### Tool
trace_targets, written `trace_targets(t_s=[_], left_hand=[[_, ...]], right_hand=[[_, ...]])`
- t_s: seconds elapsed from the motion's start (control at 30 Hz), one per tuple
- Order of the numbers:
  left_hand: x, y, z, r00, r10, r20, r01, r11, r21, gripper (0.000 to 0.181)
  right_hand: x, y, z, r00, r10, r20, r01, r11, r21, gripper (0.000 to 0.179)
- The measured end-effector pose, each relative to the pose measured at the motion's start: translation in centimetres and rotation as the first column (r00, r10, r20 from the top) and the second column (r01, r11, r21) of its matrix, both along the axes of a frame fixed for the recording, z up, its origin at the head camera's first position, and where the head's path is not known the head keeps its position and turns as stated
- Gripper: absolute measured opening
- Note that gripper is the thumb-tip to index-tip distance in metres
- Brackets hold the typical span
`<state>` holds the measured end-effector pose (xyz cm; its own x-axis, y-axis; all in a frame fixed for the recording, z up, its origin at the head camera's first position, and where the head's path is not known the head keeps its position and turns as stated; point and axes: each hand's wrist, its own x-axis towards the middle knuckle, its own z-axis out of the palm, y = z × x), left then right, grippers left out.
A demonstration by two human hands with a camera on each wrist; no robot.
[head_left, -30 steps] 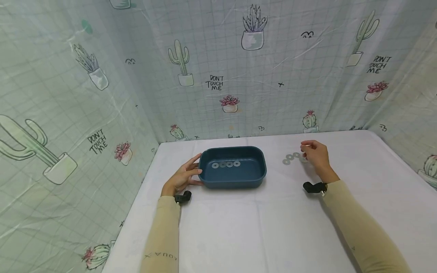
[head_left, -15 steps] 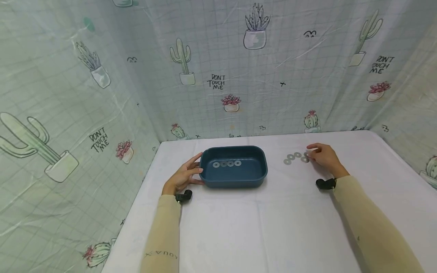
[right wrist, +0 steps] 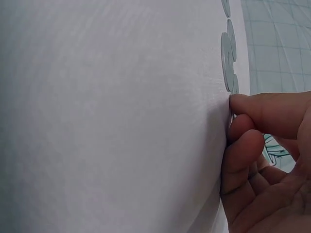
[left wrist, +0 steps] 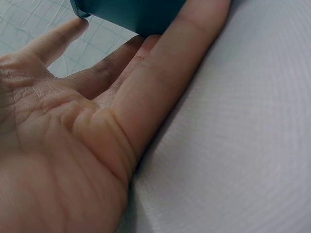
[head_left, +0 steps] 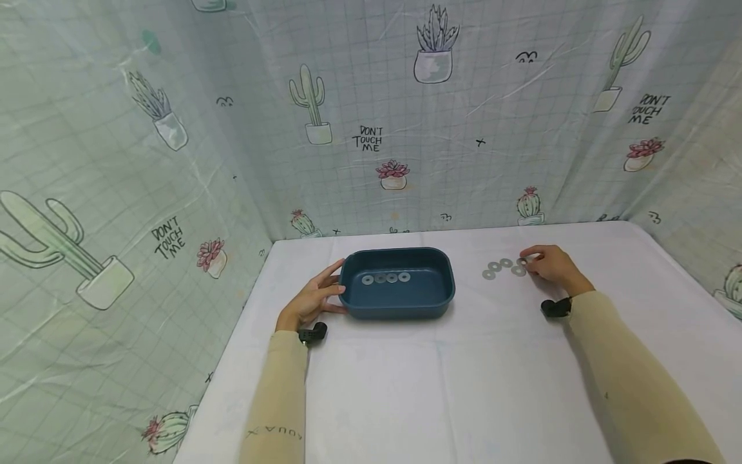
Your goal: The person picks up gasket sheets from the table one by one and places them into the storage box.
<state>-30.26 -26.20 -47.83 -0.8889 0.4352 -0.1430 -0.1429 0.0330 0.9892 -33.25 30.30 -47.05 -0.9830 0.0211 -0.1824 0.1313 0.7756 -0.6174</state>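
A dark blue rectangular tray (head_left: 397, 312) sits on the white table, with several flat grey washers (head_left: 404, 277) in a row inside. My left hand (head_left: 310, 298) lies against the tray's left end, its fingers spread and fairly straight; the left wrist view shows fingertips touching the tray wall (left wrist: 133, 17). To the right of the tray, more washers (head_left: 494, 266) lie flat on the cloth in a loose cluster. At that cluster's right side, my right hand (head_left: 553, 267) pinches a washer (head_left: 523, 261) at table level, partly hidden by the fingertips. Neighbouring washers (right wrist: 227, 62) lie just beyond those fingertips.
A white cloth (head_left: 377, 393) covers the table. Behind and to the left hangs a pale green curtain (head_left: 348, 77) printed with cacti, meeting the table's far edge. A black wrist camera (head_left: 555, 308) is strapped to the right wrist, another camera (head_left: 313, 334) to the left.
My right hand has moved right along the cluster to its rightmost washer, and the fingertips have closed on it. My left hand and the tray stay in place.
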Motion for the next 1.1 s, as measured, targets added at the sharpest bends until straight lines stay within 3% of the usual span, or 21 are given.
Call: trace_targets(t_s=[0.43,0.83,1.1], left_hand=[[-0.1,0.0,0.0,1.000,-0.002,0.012,0.002,1.000,0.011,0.074],[-0.2,-0.1,0.0,1.000,0.007,0.017,-0.007,1.000,0.012,0.073],[-0.1,-0.1,0.0,1.000,-0.016,0.010,0.016,1.000,0.012,0.075]], right_hand=[[-0.5,-0.2,0.3,0.999,-0.020,0.051,0.020,1.000,0.011,0.038],[-0.7,-0.6,1.3,0.996,0.016,0.092,-0.018,1.000,0.020,0.036],[-0.3,-0.5,0.9,0.999,0.004,0.047,-0.004,1.000,0.003,0.037]])
